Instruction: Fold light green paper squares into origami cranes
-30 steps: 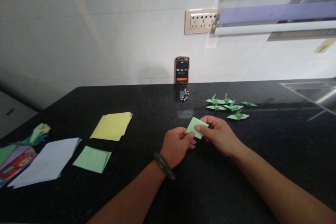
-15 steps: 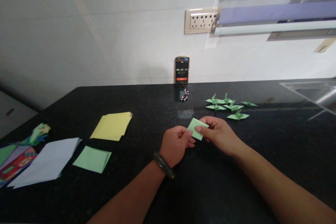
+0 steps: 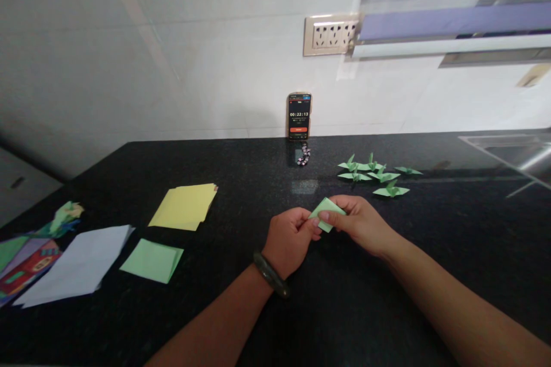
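A small folded square of light green paper [image 3: 328,206] is held between my two hands, just above the dark countertop. My left hand [image 3: 290,238], with a dark bangle on its wrist, pinches the paper's left corner between thumb and fingers. On the other side, my right hand [image 3: 359,222] grips it with the thumb lying across its face and the fingers behind. The fingers behind the paper are partly hidden. Beyond my right hand stand several green paper cranes [image 3: 391,190].
To the left lie green sheets [image 3: 152,261], yellow paper [image 3: 185,206], white sheets [image 3: 81,266] and a colourful packet [image 3: 32,269]. A phone [image 3: 299,116] showing a timer leans on the wall behind a beaded strap [image 3: 303,155]. A sink [image 3: 525,152] borders the right.
The green paper has shifted slightly right and tilted in my hands. My right thumb has slid left towards my left fingertips. The phone's timer has advanced one second.
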### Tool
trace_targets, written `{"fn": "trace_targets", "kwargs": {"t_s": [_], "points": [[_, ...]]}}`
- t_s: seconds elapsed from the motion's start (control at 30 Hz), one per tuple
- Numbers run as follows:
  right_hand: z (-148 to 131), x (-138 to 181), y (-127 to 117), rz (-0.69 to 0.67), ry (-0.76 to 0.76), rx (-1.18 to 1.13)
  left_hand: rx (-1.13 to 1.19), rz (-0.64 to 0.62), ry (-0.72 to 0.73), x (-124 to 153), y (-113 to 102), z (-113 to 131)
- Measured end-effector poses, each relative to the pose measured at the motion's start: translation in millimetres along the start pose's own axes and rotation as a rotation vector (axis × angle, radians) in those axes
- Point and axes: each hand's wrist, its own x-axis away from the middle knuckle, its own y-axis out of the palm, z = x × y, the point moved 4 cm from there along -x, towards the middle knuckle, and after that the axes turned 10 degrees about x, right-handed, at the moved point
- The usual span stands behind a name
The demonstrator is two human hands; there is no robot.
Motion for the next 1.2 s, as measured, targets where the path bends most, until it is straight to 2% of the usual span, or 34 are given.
{"fn": "trace_targets", "kwargs": {"t_s": [0.2,0.73,0.97,1.2], "points": [[1.0,0.0,-0.5,0.016,0.027,-0.066,0.042,0.003,-0.011,0.6,0.4,3.3],[0.3,-0.2,2.3,-0.02,0.023,-0.085,0.066,0.005,-0.057,0.4,1.8,-0.1],[-1.1,1.2,1.0,-0.022,0.047,-0.073,0.154,-0.016,-0.121,1.7,3.0,1.4],[0.1,0.9,1.5,-0.045,0.044,-0.059,0.152,-0.022,-0.11,1.5,3.4,1.1]]}}
